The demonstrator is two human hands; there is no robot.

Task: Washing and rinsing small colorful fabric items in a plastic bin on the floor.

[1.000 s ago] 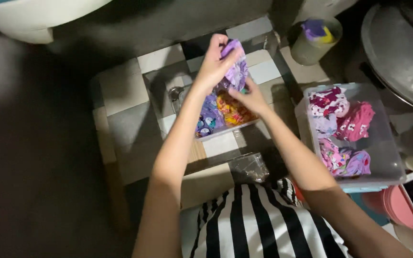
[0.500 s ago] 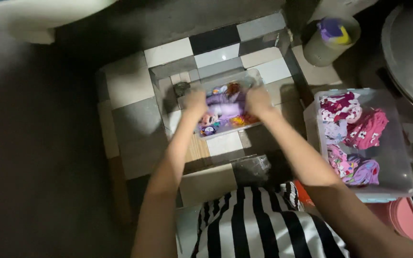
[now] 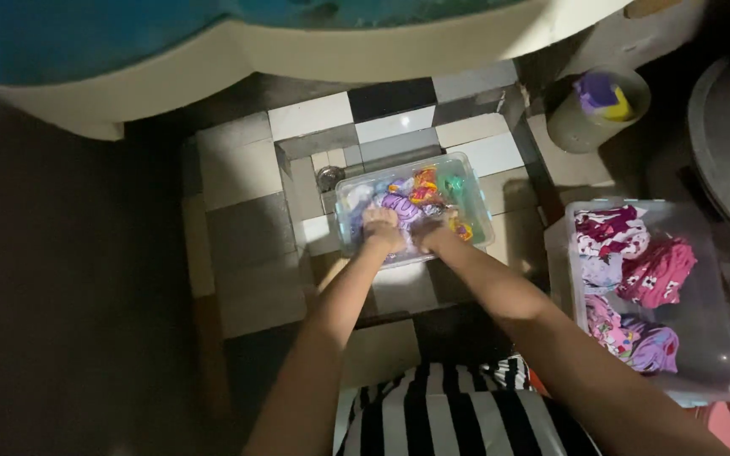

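Note:
A clear plastic box (image 3: 476, 201) stands on a small tiled table (image 3: 238, 219) and holds folded colourful cloths, among them a purple one (image 3: 400, 207). My left hand (image 3: 379, 229) and my right hand (image 3: 431, 236) lie side by side inside the box at its near edge, fingers curled, pressing down on the purple cloth. The fingertips are partly hidden in the fabric.
A second clear bin (image 3: 711, 338) with pink and purple folded cloths sits to the right. A pale cup (image 3: 589, 114) with a purple and yellow thing in it stands at the back right. A large pale basin rim (image 3: 297, 42) overhangs the top. Striped fabric (image 3: 458, 414) covers my lap.
The purple cloth, held up above the box a second ago, has been lowered into it. Both hands moved down and nearer together and now press on it. The view shifted, showing more of the basin.

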